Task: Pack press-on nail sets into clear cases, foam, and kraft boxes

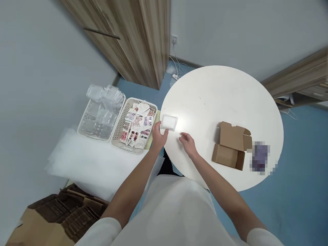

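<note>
A small flat case point(169, 121), white inside with a clear rim, lies at the left edge of the round white table point(220, 92). My left hand point(159, 137) has its thumb on the near edge and its fingers at the left side, around the corner of the case. To the right of the case, my right hand point(188, 143) hovers over the table with loosely bent fingers apart and nothing in them. An opened brown cardboard box point(227, 160) stands farther right, its lid folded back.
Left of the table are a basket point(128, 149) of press-on nail cards and another basket point(81, 125) of clear plastic cases. White sheeting point(84, 160) and folded cardboard point(64, 215) lie nearer. A blurred purple item point(260, 157) sits at the right. Cables point(179, 68) run along the floor.
</note>
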{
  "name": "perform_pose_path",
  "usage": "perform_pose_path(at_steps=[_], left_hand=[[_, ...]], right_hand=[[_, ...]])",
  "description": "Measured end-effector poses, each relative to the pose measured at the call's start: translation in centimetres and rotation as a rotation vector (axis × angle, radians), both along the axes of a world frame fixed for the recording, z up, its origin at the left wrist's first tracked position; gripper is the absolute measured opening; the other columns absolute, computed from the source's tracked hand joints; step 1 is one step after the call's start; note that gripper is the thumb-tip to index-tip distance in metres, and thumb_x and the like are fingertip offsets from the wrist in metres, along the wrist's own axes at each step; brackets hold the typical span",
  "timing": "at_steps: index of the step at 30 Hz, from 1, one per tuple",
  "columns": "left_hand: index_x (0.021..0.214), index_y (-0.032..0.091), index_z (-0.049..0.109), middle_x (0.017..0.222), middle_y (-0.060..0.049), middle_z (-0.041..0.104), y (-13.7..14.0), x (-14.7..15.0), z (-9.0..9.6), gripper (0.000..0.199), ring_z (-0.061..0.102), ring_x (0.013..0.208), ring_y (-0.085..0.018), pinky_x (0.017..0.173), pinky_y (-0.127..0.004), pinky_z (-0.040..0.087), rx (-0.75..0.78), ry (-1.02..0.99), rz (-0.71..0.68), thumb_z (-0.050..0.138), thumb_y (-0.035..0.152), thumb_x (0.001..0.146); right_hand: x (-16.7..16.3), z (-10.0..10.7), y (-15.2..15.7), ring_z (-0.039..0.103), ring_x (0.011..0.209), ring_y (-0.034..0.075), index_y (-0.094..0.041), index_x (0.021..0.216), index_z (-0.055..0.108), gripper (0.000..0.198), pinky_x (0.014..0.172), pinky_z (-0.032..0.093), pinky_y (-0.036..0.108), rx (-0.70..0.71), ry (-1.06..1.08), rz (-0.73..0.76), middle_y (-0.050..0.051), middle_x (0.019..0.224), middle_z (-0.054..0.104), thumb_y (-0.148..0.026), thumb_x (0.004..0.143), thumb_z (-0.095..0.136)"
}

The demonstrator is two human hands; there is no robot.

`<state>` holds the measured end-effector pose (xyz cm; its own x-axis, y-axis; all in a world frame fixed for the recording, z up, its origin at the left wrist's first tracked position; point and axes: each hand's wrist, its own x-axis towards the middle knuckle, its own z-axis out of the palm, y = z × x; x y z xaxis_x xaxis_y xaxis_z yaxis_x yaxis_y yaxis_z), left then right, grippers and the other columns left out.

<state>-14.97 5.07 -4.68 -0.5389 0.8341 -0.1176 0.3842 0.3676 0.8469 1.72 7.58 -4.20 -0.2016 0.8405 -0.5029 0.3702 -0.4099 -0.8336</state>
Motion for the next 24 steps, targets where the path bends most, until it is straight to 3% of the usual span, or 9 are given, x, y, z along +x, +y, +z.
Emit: perform_pose_path(at_steps=[2,6,9,12,14,17,21,24], left_hand=[[0.124,0.019,0.035,0.125,-0.012,0.039,1.2,-0.8,-0.2,0.056,0.035,0.118,-0.026,0.096,-0.040,0.032,-0.046,-0.037,-0.022,0.055,0.031,0.074],[0.128,0.016,0.035,0.121,-0.014,0.044,2.4,-1.1,-1.2,0.062,0.040,0.115,-0.029,0.093,-0.042,0.034,-0.142,-0.090,-0.138,0.057,0.033,0.072],[0.123,0.016,0.043,0.111,-0.012,0.052,2.3,-1.2,-2.3,0.056,0.051,0.100,-0.025,0.087,-0.038,0.040,-0.128,-0.117,-0.125,0.057,0.029,0.071],[0.117,0.016,0.050,0.100,-0.009,0.057,1.5,-0.8,-2.7,0.045,0.056,0.080,-0.017,0.076,-0.033,0.046,-0.104,-0.232,-0.091,0.053,0.024,0.073],[0.114,0.016,0.053,0.095,-0.007,0.059,0.9,0.1,-2.0,0.042,0.055,0.074,-0.014,0.071,-0.030,0.047,-0.068,-0.309,-0.108,0.053,0.023,0.073],[0.113,0.018,0.053,0.096,-0.007,0.057,0.6,3.2,0.6,0.042,0.054,0.078,-0.013,0.069,-0.027,0.048,0.040,-0.357,-0.148,0.055,0.024,0.071],[0.113,0.021,0.051,0.100,-0.006,0.056,1.0,9.9,4.7,0.041,0.053,0.084,-0.013,0.071,-0.026,0.048,0.139,-0.307,-0.237,0.055,0.028,0.073],[0.118,0.022,0.047,0.103,-0.007,0.054,1.2,15.9,5.8,0.043,0.053,0.087,-0.015,0.072,-0.029,0.049,0.154,-0.231,-0.344,0.052,0.029,0.076]], right_hand=[[-2.3,0.3,1.6,0.046,0.109,0.020,-0.024,0.107,0.051,0.040,0.084,0.042,0.033,0.010,0.019,-0.022,0.005,0.118,0.051,-0.040,0.070,0.056],[-5.0,-0.1,2.7,0.050,0.103,0.019,-0.023,0.110,0.049,0.044,0.085,0.042,0.033,0.041,0.015,-0.109,0.005,0.116,0.052,-0.038,0.069,0.056],[-5.5,-1.3,2.3,0.053,0.095,0.018,-0.023,0.106,0.051,0.041,0.082,0.043,0.032,0.067,0.015,-0.147,0.004,0.109,0.056,-0.036,0.067,0.056],[-4.3,-1.7,1.6,0.056,0.079,0.016,-0.021,0.092,0.054,0.030,0.074,0.045,0.031,-0.005,0.037,-0.193,0.004,0.099,0.058,-0.036,0.065,0.057],[-2.6,-1.1,1.1,0.056,0.070,0.014,-0.020,0.084,0.054,0.026,0.066,0.045,0.030,-0.038,0.053,-0.213,0.004,0.092,0.059,-0.035,0.063,0.058],[1.0,1.1,0.4,0.056,0.067,0.015,-0.021,0.086,0.051,0.027,0.057,0.044,0.027,0.003,0.107,-0.222,0.002,0.083,0.060,-0.036,0.065,0.058],[7.8,4.4,0.0,0.056,0.074,0.015,-0.021,0.091,0.051,0.028,0.062,0.046,0.027,0.217,0.117,-0.264,0.004,0.088,0.060,-0.038,0.068,0.055],[14.0,5.8,-0.1,0.056,0.075,0.015,-0.020,0.090,0.052,0.026,0.068,0.047,0.030,0.341,0.010,-0.264,0.006,0.093,0.059,-0.037,0.069,0.053]])
